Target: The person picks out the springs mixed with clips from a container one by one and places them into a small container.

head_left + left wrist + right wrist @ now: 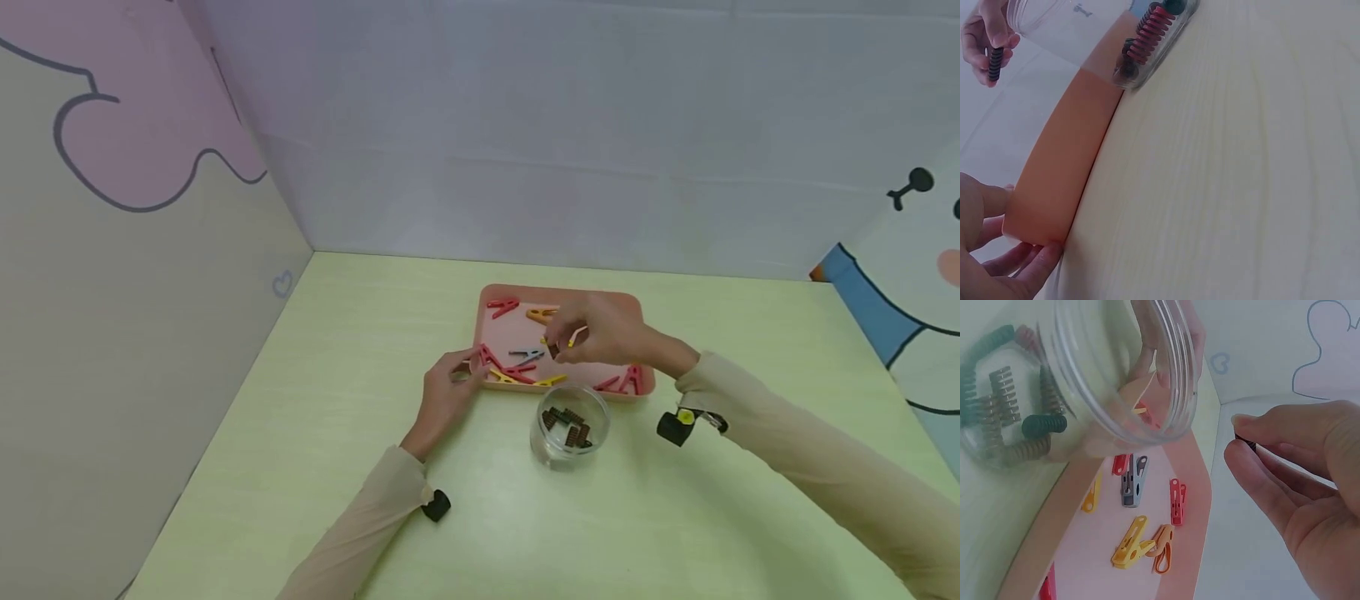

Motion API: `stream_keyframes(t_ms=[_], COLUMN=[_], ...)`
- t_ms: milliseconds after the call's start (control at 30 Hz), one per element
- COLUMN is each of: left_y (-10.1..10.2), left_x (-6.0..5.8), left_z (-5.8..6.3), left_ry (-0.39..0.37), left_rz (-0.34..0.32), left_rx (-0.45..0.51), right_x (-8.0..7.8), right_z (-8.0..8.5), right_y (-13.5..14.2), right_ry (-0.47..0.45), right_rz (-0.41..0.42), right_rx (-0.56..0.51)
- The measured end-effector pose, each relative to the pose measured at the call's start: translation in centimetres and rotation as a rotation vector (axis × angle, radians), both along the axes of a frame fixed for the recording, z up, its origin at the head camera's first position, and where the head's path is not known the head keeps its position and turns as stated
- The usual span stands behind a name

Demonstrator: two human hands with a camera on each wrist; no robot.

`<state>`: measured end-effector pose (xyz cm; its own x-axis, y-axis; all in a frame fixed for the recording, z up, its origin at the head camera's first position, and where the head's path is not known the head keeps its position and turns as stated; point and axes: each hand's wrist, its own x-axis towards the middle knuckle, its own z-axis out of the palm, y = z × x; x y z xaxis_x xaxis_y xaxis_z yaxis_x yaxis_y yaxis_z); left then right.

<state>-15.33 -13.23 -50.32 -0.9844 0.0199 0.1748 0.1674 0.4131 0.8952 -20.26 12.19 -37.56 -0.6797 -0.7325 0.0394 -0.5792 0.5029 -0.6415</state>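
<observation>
My right hand (606, 332) pinches a small dark coil spring (995, 64) between thumb and fingertips, held above the pink tray (525, 293). My left hand (447, 398) grips the tray's near left corner, thumb and fingers on either side of its wall. Just in front of the tray stands a clear jar (542, 448), open at the top. Several coil springs (1005, 394) lie in it, in red, green and brownish tones. Around the tray floor lie plastic clothespins: a grey one (1134, 482), a yellow one (1129, 545), an orange one (1161, 547) and several red ones.
Everything stands on a pale yellow-green wooden table (322, 350). A white back wall (555, 150) rises behind the tray, with printed panels at left and right. Black wrist cameras (675, 429) hang from both sleeves.
</observation>
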Motion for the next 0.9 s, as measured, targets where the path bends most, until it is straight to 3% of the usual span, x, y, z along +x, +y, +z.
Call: stream_keyframes(t_ms=[367,567,900], left_y=[-0.1,-0.1,0.0], left_x=[-0.2,-0.4,-0.3], left_z=[0.2,0.0,0.1], left_ry=[-0.036,-0.029,-0.014], left_rz=[0.012,0.020,0.020], left_rx=[-0.001,0.002,0.008], right_x=[2.0,2.4,3.0], right_z=[0.2,-0.1,-0.2], right_y=[0.6,1.0,1.4], right_ry=[0.008,0.004,-0.080], right_rz=[-0.028,-0.003,-0.027], right_rx=[-0.029,-0.076,-0.101])
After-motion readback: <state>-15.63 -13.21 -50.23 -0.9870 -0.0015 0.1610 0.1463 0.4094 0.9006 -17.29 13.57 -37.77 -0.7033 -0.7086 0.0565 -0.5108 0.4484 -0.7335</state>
